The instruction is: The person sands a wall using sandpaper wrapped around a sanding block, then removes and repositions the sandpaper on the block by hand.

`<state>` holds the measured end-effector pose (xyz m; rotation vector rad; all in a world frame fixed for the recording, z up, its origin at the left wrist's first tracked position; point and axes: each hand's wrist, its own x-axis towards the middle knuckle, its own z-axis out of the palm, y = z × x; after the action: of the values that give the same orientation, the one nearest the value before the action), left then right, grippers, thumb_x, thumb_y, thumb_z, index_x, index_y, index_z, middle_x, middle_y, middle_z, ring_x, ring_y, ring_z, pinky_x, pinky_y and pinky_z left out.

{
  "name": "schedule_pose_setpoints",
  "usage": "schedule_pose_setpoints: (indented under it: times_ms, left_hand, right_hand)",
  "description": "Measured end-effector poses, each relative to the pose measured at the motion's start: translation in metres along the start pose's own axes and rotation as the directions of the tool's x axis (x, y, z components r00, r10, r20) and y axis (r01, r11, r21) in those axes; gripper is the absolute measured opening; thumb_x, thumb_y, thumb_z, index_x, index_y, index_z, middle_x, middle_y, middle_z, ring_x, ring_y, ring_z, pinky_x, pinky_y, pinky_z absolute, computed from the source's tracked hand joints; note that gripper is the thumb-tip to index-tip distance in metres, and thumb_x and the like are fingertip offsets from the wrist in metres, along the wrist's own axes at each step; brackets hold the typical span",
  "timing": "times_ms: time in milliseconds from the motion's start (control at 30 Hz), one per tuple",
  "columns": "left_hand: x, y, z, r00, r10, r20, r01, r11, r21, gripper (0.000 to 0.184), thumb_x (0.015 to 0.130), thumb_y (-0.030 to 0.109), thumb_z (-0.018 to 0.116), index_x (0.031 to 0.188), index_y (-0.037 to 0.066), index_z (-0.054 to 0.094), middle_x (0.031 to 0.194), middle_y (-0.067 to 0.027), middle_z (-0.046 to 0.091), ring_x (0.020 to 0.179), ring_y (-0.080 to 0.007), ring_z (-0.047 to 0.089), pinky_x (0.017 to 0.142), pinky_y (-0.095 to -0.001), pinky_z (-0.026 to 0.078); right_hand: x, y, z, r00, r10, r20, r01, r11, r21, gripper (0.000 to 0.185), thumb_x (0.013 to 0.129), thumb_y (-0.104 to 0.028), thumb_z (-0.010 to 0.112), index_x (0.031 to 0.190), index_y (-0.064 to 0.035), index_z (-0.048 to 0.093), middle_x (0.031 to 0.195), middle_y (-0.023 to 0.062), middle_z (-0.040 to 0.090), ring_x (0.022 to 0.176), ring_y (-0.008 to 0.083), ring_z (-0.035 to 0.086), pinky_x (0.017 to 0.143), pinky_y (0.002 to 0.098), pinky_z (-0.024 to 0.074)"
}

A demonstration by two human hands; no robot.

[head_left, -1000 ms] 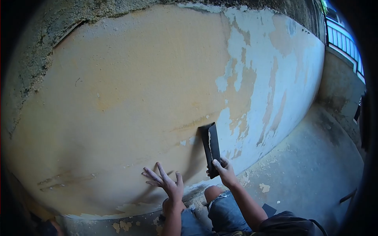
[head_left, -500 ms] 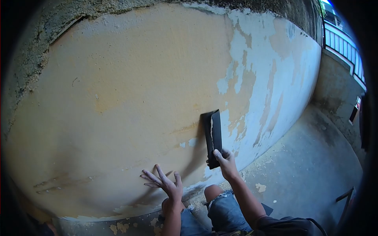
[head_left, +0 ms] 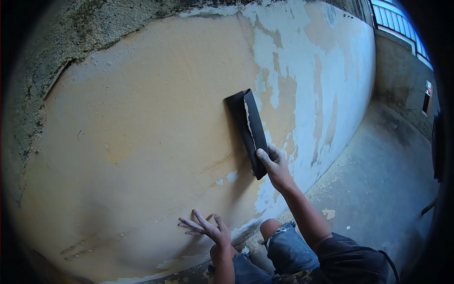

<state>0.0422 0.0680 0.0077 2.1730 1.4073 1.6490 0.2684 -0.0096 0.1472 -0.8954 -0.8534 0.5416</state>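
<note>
My right hand [head_left: 278, 168] grips the lower end of a folded sheet of black sandpaper [head_left: 255, 128], thumb on top. A torn, pale edge runs down the sheet's length. The sandpaper lies along the wall [head_left: 179, 118], which is yellowish with white paint patches; how firmly it presses there I cannot tell. Lower and to the left, my left hand [head_left: 215, 231] is open, its dusty fingers spread at the wall's surface, holding nothing. Pale dust coats the fingers of both hands.
Rough, dark masonry [head_left: 94, 33] borders the wall at the upper left. Flaking white paint [head_left: 331, 80] covers its right side. Below is a concrete floor [head_left: 378, 165] with paint chips [head_left: 328, 214]. A railing [head_left: 399, 21] stands at the upper right. My bent knees [head_left: 270, 228] are close to the wall.
My right hand has slid the sandpaper upward along the wall. The left hand remains spread low at the wall. The view has shifted and tilted somewhat.
</note>
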Motion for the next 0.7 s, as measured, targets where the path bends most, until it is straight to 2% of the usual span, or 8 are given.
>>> schedule_pose_setpoints:
  times_ms: [133,200,333,400,467,500,600,700]
  left_hand:
    - [0.001,-0.007,0.009,0.999,-0.001,-0.034,0.003,0.999,0.047,0.073,0.09,0.025,0.05,0.155,0.008,0.019,0.161,-0.024,-0.01,0.147,-0.0479,-0.014,0.106,-0.0713,-0.012]
    - [-0.003,-0.012,0.012,0.998,0.027,-0.055,-0.023,0.998,0.062,0.072,0.091,0.026,0.047,0.155,0.007,0.019,0.161,-0.024,-0.01,0.147,-0.0474,-0.015,0.106,-0.0711,-0.012]
    - [-0.002,-0.009,0.01,0.999,0.004,-0.047,-0.003,1.0,0.031,0.071,0.09,0.024,0.046,0.155,0.007,0.02,0.162,-0.0227,-0.01,0.147,-0.0459,-0.015,0.106,-0.0707,-0.013]
    - [-0.003,-0.007,0.008,0.998,-0.019,-0.052,0.021,0.999,0.038,0.071,0.09,0.023,0.046,0.154,0.007,0.021,0.162,-0.0226,-0.01,0.147,-0.0457,-0.015,0.106,-0.0704,-0.013]
    - [-0.003,-0.009,0.012,0.998,-0.028,-0.063,0.03,0.999,0.022,0.071,0.09,0.022,0.045,0.154,0.007,0.021,0.162,-0.0225,-0.01,0.148,-0.0454,-0.015,0.106,-0.07,-0.013]
    - [-0.004,-0.014,0.014,0.997,-0.01,-0.077,0.014,0.998,0.055,0.071,0.089,0.021,0.045,0.154,0.007,0.021,0.162,-0.0226,-0.009,0.148,-0.0453,-0.015,0.106,-0.0698,-0.013]
    - [-0.006,-0.012,0.014,0.998,0.005,-0.064,0.001,0.996,0.093,0.07,0.089,0.018,0.045,0.154,0.007,0.022,0.162,-0.0226,-0.009,0.148,-0.0447,-0.015,0.107,-0.0689,-0.013]
    - [0.0,-0.009,0.02,0.993,-0.044,-0.108,0.05,0.997,0.051,0.066,0.091,0.018,0.042,0.153,0.006,0.024,0.162,-0.0213,-0.009,0.148,-0.0436,-0.015,0.108,-0.0678,-0.014]
  right_hand:
    - [-0.081,0.083,-0.027,0.964,0.263,-0.044,-0.263,0.965,0.009,0.028,0.097,-0.027,0.063,0.102,0.0001,0.063,0.073,0.0044,0.065,0.066,0.015,0.068,0.06,0.0285,0.0556]
    - [-0.071,0.074,-0.024,0.975,0.216,-0.053,-0.215,0.976,0.022,0.03,0.096,-0.029,0.064,0.101,0.0,0.064,0.073,0.0044,0.065,0.064,0.0131,0.067,0.058,0.0266,0.0542]
    - [0.003,-0.026,0.003,1.0,0.014,0.02,-0.015,0.999,0.034,0.031,0.096,-0.032,0.064,0.097,-0.0011,0.063,0.071,0.0039,0.064,0.059,0.0094,0.063,0.054,0.0233,0.0504]
    - [-0.008,0.006,-0.003,0.999,0.036,-0.025,-0.036,0.999,0.003,0.029,0.097,-0.03,0.062,0.097,-0.0005,0.063,0.073,0.0046,0.065,0.061,0.0111,0.064,0.055,0.0246,0.0521]
    - [-0.061,0.066,-0.02,0.975,0.211,-0.073,-0.208,0.977,0.049,0.028,0.097,-0.028,0.063,0.1,0.0,0.064,0.074,0.0053,0.066,0.063,0.0131,0.066,0.057,0.0264,0.0539]
    - [-0.08,0.076,-0.018,0.973,0.214,-0.082,-0.212,0.977,0.038,0.028,0.097,-0.028,0.063,0.101,0.0001,0.064,0.075,0.0057,0.066,0.064,0.0138,0.067,0.057,0.0272,0.0545]
    - [-0.057,0.041,-0.009,0.969,0.223,-0.102,-0.216,0.973,0.078,0.031,0.097,-0.031,0.063,0.102,0.0,0.063,0.074,0.0044,0.064,0.063,0.0126,0.066,0.056,0.0256,0.0531]
    - [-0.002,-0.022,0.012,0.997,0.039,-0.064,-0.035,0.997,0.065,0.034,0.097,-0.035,0.062,0.099,-0.0006,0.062,0.073,0.0036,0.063,0.059,0.0105,0.063,0.053,0.0246,0.0499]
